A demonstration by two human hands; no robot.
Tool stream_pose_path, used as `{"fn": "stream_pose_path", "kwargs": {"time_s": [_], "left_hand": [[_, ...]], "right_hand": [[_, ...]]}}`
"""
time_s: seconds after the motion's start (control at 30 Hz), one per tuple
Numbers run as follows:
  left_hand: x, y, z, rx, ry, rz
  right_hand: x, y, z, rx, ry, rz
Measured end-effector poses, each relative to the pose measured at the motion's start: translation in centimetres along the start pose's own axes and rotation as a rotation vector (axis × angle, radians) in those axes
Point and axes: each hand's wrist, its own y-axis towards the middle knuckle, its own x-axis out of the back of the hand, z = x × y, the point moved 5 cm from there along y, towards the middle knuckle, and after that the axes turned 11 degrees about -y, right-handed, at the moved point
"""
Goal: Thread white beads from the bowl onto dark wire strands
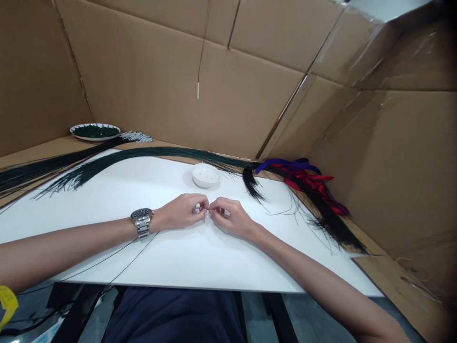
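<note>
Dark and thin, a short strand (209, 209) shows between the left hand (183, 210) and right hand (233, 218), fingers of each pinched together on it, mid-surface (200, 257). Work seems under way; how much is finished cannot be told.

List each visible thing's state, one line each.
Small round white bowl: upright, holding white bits
White round plate: holding dark green pieces
Silver metal wristwatch: worn
Red and purple ribbons: bunched
Long dark green strands: one end splayed
Thin white rod: hanging
Left hand: fingertips pinched
Right hand: fingertips pinched
</note>
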Motion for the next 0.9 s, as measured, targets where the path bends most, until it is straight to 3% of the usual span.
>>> {"fn": "stream_pose_path", "kwargs": {"time_s": [0.13,0.27,0.37,0.5,0.67,0.9], "left_hand": [[-0.1,-0.1,0.2,0.003,-0.012,-0.016],[-0.1,-0.2,0.2,-0.001,-0.007,-0.015],[0.0,-0.3,0.0,0.015,0.001,-0.02],[0.2,-0.4,-0.4,0.047,0.004,-0.02],[0.2,-0.3,-0.4,0.057,-0.021,-0.023],[0.4,-0.1,0.4,0.145,-0.102,-0.054]], "right_hand": [[1.9,1.5,-1.0,0.031,-0.054,0.019],[3.4,6.1,-3.3,-0.003,-0.207,0.078],[2.2,10.2,-5.2,-0.084,-0.383,0.244],[-0.2,13.7,-6.1,-0.126,-0.432,0.292],[-1.6,14.4,-6.8,-0.128,-0.395,0.277],[0.9,12.5,-6.2,-0.108,-0.191,0.174]]}}
